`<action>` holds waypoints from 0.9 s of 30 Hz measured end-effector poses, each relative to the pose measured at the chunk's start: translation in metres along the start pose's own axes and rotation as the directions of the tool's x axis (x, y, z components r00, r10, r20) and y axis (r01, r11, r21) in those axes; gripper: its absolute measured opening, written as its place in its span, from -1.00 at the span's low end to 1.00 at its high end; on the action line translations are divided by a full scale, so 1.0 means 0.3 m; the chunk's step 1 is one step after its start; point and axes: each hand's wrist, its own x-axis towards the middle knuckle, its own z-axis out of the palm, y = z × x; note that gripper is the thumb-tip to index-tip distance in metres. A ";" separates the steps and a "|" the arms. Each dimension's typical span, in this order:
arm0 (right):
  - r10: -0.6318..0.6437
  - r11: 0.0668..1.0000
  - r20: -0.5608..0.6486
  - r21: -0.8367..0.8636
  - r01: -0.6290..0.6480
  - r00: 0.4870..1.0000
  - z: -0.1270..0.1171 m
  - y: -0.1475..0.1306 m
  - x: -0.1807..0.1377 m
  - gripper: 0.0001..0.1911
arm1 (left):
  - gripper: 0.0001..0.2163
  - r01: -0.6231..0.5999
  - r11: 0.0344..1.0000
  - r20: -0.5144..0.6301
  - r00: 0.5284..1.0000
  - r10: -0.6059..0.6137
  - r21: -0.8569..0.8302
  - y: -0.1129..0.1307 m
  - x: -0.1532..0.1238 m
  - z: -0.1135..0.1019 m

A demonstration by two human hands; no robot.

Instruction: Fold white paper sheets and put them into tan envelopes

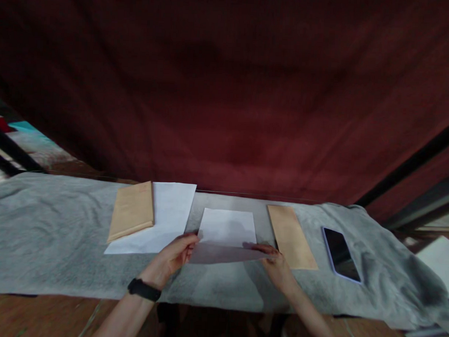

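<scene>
A sheet of white paper [228,226] is in front of me, its near part bent up and in shadow. My left hand [178,251] pinches its left edge, thumb on top. On the opposite edge my right hand [275,261] has its fingers closed on the same sheet. Close by on the right lies a flat brown envelope [293,238]. To the left, a stack of brown envelopes [132,210] rests on another white sheet [173,213]. Whether the held paper is one sheet or more, I cannot tell.
A grey cloth [60,231] with wrinkles covers the long table. Toward its right end lies a phone [341,254] with a dark screen and pale purple case. A dark red curtain [226,114] hangs behind the table's far edge. Dark poles [412,165] slant at the sides.
</scene>
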 end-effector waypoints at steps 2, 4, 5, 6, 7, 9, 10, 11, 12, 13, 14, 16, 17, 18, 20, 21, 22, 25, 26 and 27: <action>0.087 0.995 -0.101 -0.041 -0.092 0.991 0.010 -0.003 0.004 -0.58 | -0.78 0.007 1.000 -0.012 1.000 -0.007 0.009 0.005 0.003 -0.006; 0.120 0.991 -0.158 -0.045 -0.129 0.980 0.018 -0.003 0.006 -0.51 | -0.66 0.001 0.998 -0.022 1.000 0.000 0.062 0.002 0.008 -0.010; 0.124 0.991 -0.159 -0.030 -0.130 0.980 0.021 -0.004 0.006 -0.49 | -0.63 -0.009 0.994 -0.020 1.000 0.011 0.105 -0.003 0.011 -0.010; 0.125 0.992 -0.146 -0.008 -0.127 0.981 0.022 -0.005 0.006 -0.47 | -0.62 -0.023 0.987 -0.013 1.000 0.026 0.160 -0.010 0.014 -0.010; 0.129 0.992 -0.128 0.015 -0.128 0.983 0.022 -0.008 0.006 -0.46 | -0.64 -0.045 0.973 0.001 0.999 0.046 0.225 -0.018 0.016 -0.008; 0.149 0.989 -0.113 0.037 -0.146 0.982 0.021 -0.014 0.007 -0.44 | -0.67 -0.096 0.925 0.047 0.995 0.085 0.368 -0.034 0.021 -0.001; 0.157 0.987 -0.117 0.033 -0.154 0.981 0.020 -0.017 0.008 -0.44 | -0.67 -0.120 0.890 0.066 0.993 0.101 0.441 -0.041 0.023 0.003; 0.161 0.987 -0.129 0.018 -0.160 0.978 0.019 -0.019 0.008 -0.45 | -0.67 -0.139 0.851 0.082 0.990 0.113 0.506 -0.048 0.026 0.008; 0.162 0.986 -0.145 -0.007 -0.164 0.976 0.018 -0.019 0.009 -0.47 | -0.67 -0.153 0.813 0.089 0.988 0.125 0.561 -0.054 0.030 0.012; 0.158 0.985 -0.163 -0.040 -0.167 0.974 0.017 -0.019 0.009 -0.50 | -0.67 -0.165 0.777 0.090 0.986 0.139 0.607 -0.059 0.033 0.016; 0.149 0.983 -0.179 -0.078 -0.165 0.972 0.017 -0.016 0.008 -0.54 | -0.69 -0.175 0.737 0.086 0.984 0.157 0.653 -0.063 0.037 0.020; 0.120 0.975 -0.212 -0.158 -0.156 0.970 0.019 -0.005 0.006 -0.61 | -0.73 -0.195 0.651 0.081 0.976 0.202 0.733 -0.069 0.042 0.024; 0.104 0.969 -0.224 -0.198 -0.150 0.969 0.021 0.003 0.003 -0.64 | -0.74 -0.201 0.612 0.077 0.972 0.222 0.765 -0.071 0.044 0.026; 0.089 0.961 -0.232 -0.234 -0.145 0.969 0.024 0.012 0.000 -0.66 | -0.75 -0.202 0.581 0.075 0.969 0.236 0.789 -0.071 0.043 0.028; 0.066 0.945 -0.245 -0.297 -0.140 0.967 0.031 0.033 -0.007 -0.71 | -0.75 -0.194 0.545 0.062 0.966 0.250 0.816 -0.070 0.038 0.033; 0.055 0.936 -0.251 -0.324 -0.137 0.967 0.035 0.043 -0.010 -0.72 | -0.75 -0.188 0.533 0.054 0.965 0.257 0.825 -0.068 0.034 0.035; 0.042 0.926 -0.256 -0.353 -0.134 0.966 0.040 0.052 -0.014 -0.72 | -0.75 -0.180 0.517 0.044 0.963 0.265 0.837 -0.066 0.030 0.038; -0.014 0.894 -0.270 -0.436 -0.109 0.963 0.053 0.069 -0.023 -0.61 | -0.74 -0.155 0.478 0.014 0.959 0.284 0.865 -0.063 0.019 0.045; -0.039 0.886 -0.269 -0.455 -0.092 0.962 0.057 0.072 -0.026 -0.56 | -0.74 -0.146 0.475 0.004 0.958 0.286 0.868 -0.064 0.018 0.046; -0.063 0.880 -0.266 -0.469 -0.072 0.962 0.060 0.073 -0.028 -0.52 | -0.74 -0.138 0.478 -0.005 0.959 0.284 0.867 -0.065 0.017 0.046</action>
